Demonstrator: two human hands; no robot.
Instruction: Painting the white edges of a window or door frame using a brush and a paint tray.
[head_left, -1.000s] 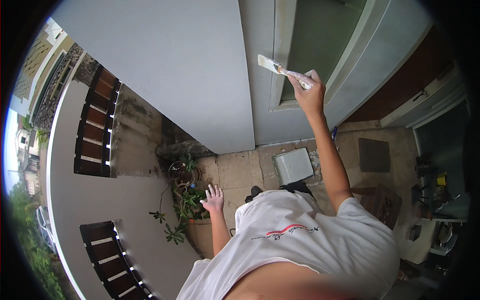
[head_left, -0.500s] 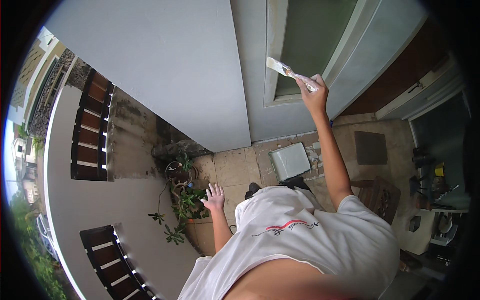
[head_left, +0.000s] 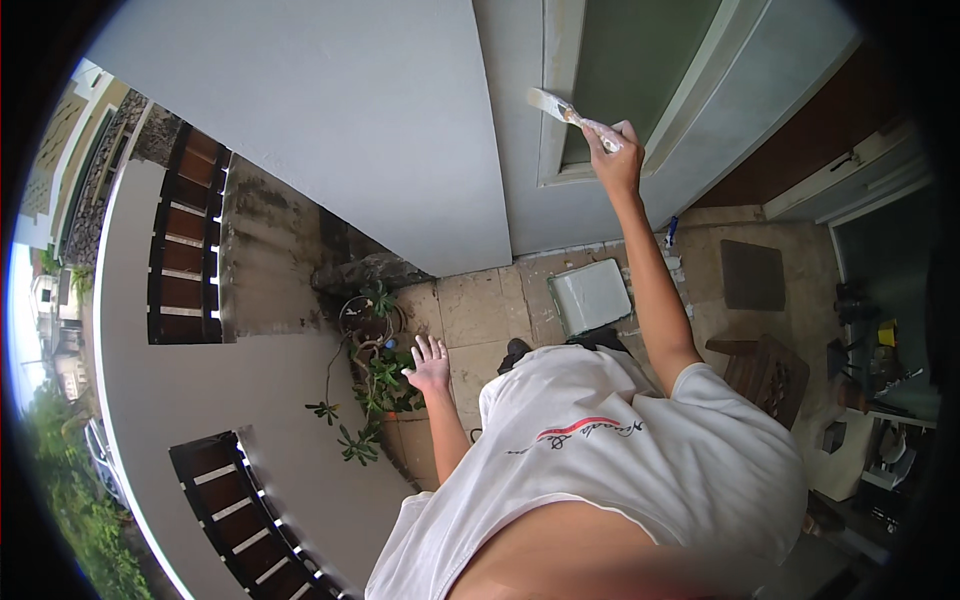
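My right hand point(head_left: 620, 162) grips the white-smeared handle of a flat paintbrush point(head_left: 555, 104). The brush head points up and left, over the pale frame point(head_left: 556, 90) at the left side of a window point(head_left: 645, 55); whether the bristles touch it I cannot tell. My left hand point(head_left: 430, 368) hangs low with spread, paint-whitened fingers, holding nothing, beside a leafy potted plant point(head_left: 385, 372). A shallow tray point(head_left: 590, 295) with white paint in it lies on the tiled floor below the wall point(head_left: 380, 140).
A dark mat point(head_left: 752, 275), a small blue tool point(head_left: 672, 228) and a wooden piece of furniture point(head_left: 760, 380) are on the right. Doors and cluttered shelving stand at far right. A white boundary wall point(head_left: 135, 400) with slatted openings runs along the left.
My right hand and the brush have risen slightly over the last half second, still beside the window frame. My left hand has moved a little upward in the picture, fingers still spread.
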